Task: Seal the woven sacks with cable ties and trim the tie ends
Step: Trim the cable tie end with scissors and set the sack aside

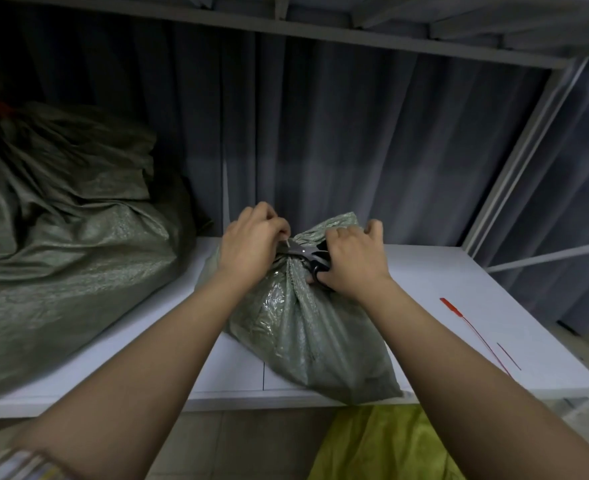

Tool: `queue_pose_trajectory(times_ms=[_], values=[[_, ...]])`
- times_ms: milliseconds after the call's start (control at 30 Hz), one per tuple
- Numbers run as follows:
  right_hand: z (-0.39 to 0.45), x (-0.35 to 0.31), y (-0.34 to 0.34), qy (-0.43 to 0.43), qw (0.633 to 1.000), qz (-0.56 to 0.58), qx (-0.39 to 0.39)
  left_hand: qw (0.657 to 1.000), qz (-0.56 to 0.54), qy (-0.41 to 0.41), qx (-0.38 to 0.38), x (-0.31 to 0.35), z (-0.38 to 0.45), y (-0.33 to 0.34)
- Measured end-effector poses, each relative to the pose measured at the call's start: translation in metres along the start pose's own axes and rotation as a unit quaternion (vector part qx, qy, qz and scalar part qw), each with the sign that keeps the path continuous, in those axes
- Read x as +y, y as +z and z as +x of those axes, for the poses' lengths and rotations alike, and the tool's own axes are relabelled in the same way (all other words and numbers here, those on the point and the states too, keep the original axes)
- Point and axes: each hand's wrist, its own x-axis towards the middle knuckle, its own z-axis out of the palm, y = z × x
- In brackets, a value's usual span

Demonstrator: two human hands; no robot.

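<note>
A small green woven sack (307, 334) lies on the white table (459, 289), its neck gathered toward the far side. My right hand (350, 258) holds black-handled scissors (308, 254), whose metal blades point left across the neck. My left hand (253, 242) pinches a thin pale tie end (287, 242) at the blade tips. The tie around the neck is mostly hidden by my hands. A red cable tie (473, 334) and a short red cut piece (509, 356) lie on the table to the right.
Large green woven sacks (61, 237) are piled on the left of the table, one with a red tie (0, 107) at its top. A grey curtain (355, 150) hangs behind. A metal frame post (515, 154) stands at right. Yellow-green fabric (383, 445) lies below the table edge.
</note>
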Motion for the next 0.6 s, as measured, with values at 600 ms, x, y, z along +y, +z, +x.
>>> queue_pose_trajectory(times_ms=[600], values=[[0.0066, 0.0085, 0.0047, -0.052, 0.998, -0.005, -0.018, 0.999, -0.031, -0.016, -0.007, 0.0004, 0.0005, -0.0022]])
